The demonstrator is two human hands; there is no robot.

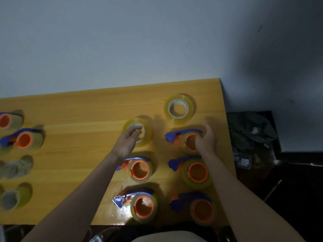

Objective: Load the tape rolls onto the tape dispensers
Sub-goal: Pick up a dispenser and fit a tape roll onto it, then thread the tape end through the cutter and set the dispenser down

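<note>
Pale grey wall rises behind the yellow wooden bench [70, 110], where my two bare arms reach forward over rows of tape gear. My left hand [128, 142] hovers with fingers straight and relaxed, holding nothing, just over the near edge of a loose clear tape roll with a pale core [146, 130] that lies flat on the bench. My right hand [206, 141] has its fingers curled over the orange hub of the far-right purple tape dispenser loaded with a clear roll [185, 139]; whether the fingers truly grip it is hard to tell through the blur. Beyond that dispenser, a second loose clear tape roll [179, 108] lies flat near the far edge. Nearer to me sit four more loaded purple-and-orange dispensers in two columns: the middle-left one [139, 169], the middle-right one [196, 172], the near-left one [141, 206] and the near-right one [201, 209]. At the left end of the bench, blurred, are two further dispensers [23, 139] and some loose rolls [12, 198]. To the right of the bench, a dark crumpled heap [251, 133] lies on a black surface.
</note>
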